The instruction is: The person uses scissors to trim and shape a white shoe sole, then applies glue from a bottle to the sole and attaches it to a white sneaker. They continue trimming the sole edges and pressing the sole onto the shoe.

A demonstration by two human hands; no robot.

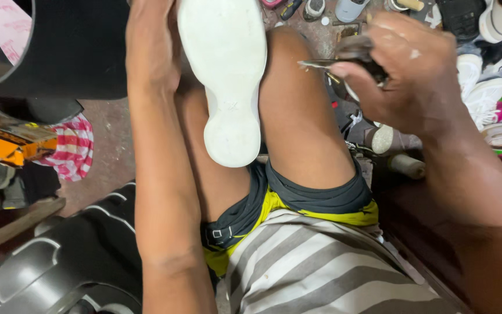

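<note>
A white shoe sole rests bottom-up between my knees, its heel end toward me. My left hand holds the sole along its left edge near the top of the view; the fingers are partly hidden behind it. My right hand is closed around a small dark-handled tool with a thin metal blade pointing left, held just to the right of the sole above my right knee. The blade tip is apart from the sole.
Several shoes and sandals lie on the floor at the upper right. A red-and-white striped cloth and an orange box sit at left. Black moulded sheets lie at lower left, and a large black sheet at upper left.
</note>
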